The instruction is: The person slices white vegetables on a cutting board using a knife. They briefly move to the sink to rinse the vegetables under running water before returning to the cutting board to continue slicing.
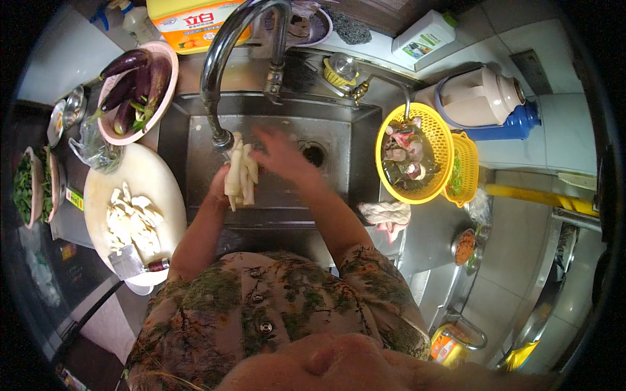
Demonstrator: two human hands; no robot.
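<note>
My left hand (221, 184) is closed around several long, pale, peeled vegetable stalks (242, 171), held upright under the spout of a chrome faucet (211, 73) or sprayer head. My right hand (279, 149), blurred, is just right of the stalks with its fingers apart, above the stainless steel sink (269, 193). A round white cutting board (171, 195) lies to the left, bearing sliced white pieces (132, 217) and a cleaver (127, 262) with a dark handle.
Purple eggplants (139, 83) fill a pink basin (171, 97) at upper left. Right of the sink stands a yellow colander (379, 151) of cut fish or meat, with a crumpled cloth (386, 215) below it. A detergent jug (195, 29) stands behind the faucet.
</note>
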